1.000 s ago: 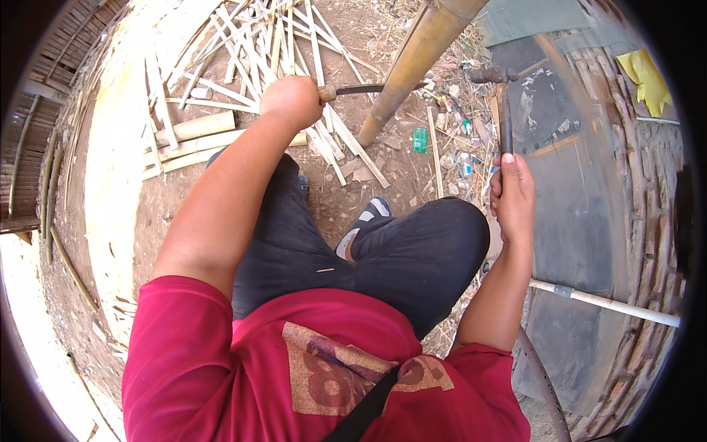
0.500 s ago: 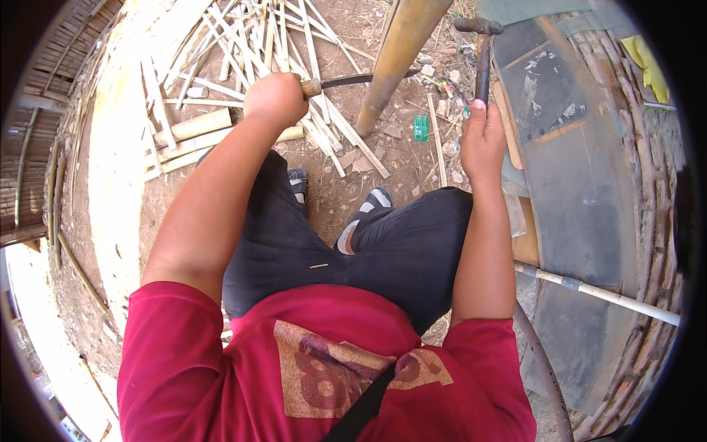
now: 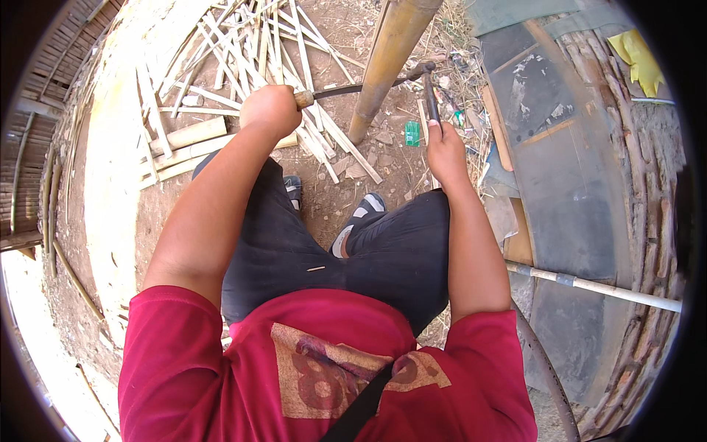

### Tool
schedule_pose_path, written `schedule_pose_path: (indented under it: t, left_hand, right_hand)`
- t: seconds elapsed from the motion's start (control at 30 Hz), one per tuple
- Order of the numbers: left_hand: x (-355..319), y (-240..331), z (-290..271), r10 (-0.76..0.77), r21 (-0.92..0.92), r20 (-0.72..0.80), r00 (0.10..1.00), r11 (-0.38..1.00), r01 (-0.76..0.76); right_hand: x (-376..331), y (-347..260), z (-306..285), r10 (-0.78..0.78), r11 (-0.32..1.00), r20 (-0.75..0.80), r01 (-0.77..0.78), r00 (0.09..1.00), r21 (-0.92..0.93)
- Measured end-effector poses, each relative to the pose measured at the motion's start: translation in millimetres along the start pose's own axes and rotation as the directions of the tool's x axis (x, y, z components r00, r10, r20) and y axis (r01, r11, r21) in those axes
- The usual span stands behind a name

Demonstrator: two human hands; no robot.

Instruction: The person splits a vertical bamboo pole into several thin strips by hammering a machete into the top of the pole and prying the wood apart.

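A knife point(image 3: 339, 92) is gripped in the closed left hand point(image 3: 269, 112), a hammer point(image 3: 432, 99) in the closed right hand point(image 3: 449, 156). Between the grips, a bamboo pole point(image 3: 396, 55) is crossed by the blade; below it the pole looks unsplit, while split strips point(image 3: 300, 46) are heaped beyond the left grip.

To the left of a slanting bamboo pole point(image 3: 398, 51), the person's left hand point(image 3: 270, 112) gripped a wooden-handled knife point(image 3: 335, 91), whose blade showed on both sides of the pole. To the pole's right, the right hand point(image 3: 447, 153) held a hammer point(image 3: 431, 96) with its head by the blade's tip, though whether they touched was hard to tell. Pale split strips point(image 3: 250, 59) lay heaped left of the pole, and a green scrap point(image 3: 412, 134) lay near its foot, on the right.
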State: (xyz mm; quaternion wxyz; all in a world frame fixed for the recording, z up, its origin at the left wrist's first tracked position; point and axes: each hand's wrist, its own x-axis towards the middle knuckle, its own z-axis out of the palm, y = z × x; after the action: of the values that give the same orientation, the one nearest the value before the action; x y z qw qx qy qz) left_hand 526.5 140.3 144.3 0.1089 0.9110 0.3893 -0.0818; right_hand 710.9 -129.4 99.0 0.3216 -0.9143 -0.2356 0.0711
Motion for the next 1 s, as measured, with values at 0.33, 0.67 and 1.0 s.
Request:
schedule_pose_path:
  t: [0.33,0.67,1.0]
  left_hand:
    - [-4,-1,3,0.006,-0.014,-0.017,1.0,1.0,-0.006]
    - [-2,-1,0,-0.025,-0.018,0.013,1.0,1.0,0.025]
    - [1,-2,4,-0.017,-0.001,0.008,1.0,1.0,0.017]
  right_hand:
    - [1,8,16,-0.089,0.995,-0.028,0.09,0.996,0.032]
    - [-8,-6,5,-0.058,0.998,-0.08,0.059,0.995,0.008]
    - [-13,1,28,-0.111,0.994,-0.117,0.109,0.987,-0.022]
